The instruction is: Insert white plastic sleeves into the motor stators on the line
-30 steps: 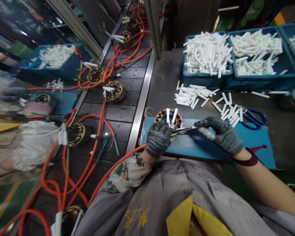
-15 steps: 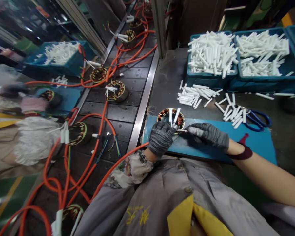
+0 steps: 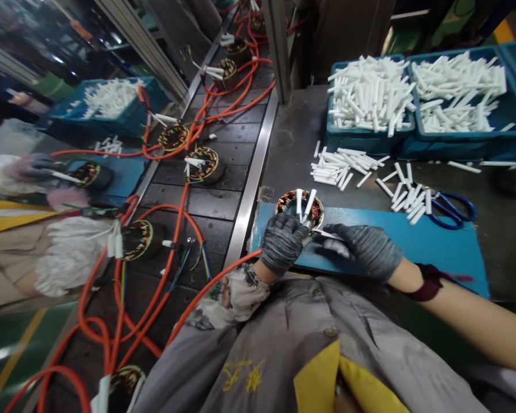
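Note:
A motor stator (image 3: 284,202) with copper windings lies on a blue mat (image 3: 451,252) in front of me. Two white sleeves (image 3: 309,202) stand up from its leads. My left hand (image 3: 282,244), in a grey knit glove, is closed at the stator's near rim, pinching the leads; its fingers partly hide them. Beside it, my gloved right hand (image 3: 365,248) is closed on the outer end of another white sleeve (image 3: 325,234), whose tip points at the left fingertips. Whether a wire is inside this sleeve cannot be made out. An orange cable (image 3: 215,282) runs from under my left wrist.
Loose white sleeves (image 3: 344,165) and blue-handled scissors (image 3: 453,211) lie beyond the mat. Blue bins (image 3: 370,139) of sleeves stand behind. To the left, a conveyor (image 3: 217,201) carries more stators (image 3: 204,166) with tangled orange cables. Across it, a co-worker's gloved hands (image 3: 30,167) handle another stator.
My right hand has shifted slightly right and turned, and a white sleeve now shows between both hands. My left hand stays put. The co-worker's hands have moved, with a white sleeve at one.

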The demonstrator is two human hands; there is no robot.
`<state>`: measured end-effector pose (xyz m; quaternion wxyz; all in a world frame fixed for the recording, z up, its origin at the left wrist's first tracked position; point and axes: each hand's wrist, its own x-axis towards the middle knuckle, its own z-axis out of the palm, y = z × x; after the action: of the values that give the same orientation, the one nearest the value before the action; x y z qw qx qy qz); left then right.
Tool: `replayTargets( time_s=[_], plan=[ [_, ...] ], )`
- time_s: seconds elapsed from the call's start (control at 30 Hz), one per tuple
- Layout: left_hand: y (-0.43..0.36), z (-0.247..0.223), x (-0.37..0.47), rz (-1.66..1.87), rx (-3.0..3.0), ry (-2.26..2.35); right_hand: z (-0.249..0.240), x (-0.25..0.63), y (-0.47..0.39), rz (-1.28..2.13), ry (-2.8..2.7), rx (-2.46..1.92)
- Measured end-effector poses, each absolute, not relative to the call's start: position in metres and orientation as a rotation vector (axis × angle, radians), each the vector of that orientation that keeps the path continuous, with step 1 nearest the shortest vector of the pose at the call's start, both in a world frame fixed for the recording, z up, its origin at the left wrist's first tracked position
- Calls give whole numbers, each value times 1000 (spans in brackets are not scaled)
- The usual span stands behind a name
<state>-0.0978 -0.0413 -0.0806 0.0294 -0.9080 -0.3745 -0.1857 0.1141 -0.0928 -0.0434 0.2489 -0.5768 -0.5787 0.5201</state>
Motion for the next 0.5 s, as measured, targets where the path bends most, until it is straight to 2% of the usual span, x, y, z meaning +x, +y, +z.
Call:
replayTargets(
  time_s=[0.07, 0.13, 0.3, 0.37, 0.43, 0.5],
  plan=[
    [-42, -81, -97, -584, -2795, -1170, -43, 111, -89, 1103, -1865, -1642],
    [-43, -80, -96, -559, -2798, -1180, -44, 104, -82, 952, -2057, -1591],
    [-39, -73, -96, -405, -2872, -1131, -42, 98, -79, 1331, -1858, -1367],
    [-38, -71, -94, -366, -2895, -1066, -48, 111, -89, 1353, -1741, -1398],
    [-36, -69, -92, -346, -2910, -1028, -63, 133, -99, 969, -1787, -1503],
    [-33, -67, -90, -380, -2924, -1052, -85, 159, -106, 798, -1864, -1492]
  ],
)
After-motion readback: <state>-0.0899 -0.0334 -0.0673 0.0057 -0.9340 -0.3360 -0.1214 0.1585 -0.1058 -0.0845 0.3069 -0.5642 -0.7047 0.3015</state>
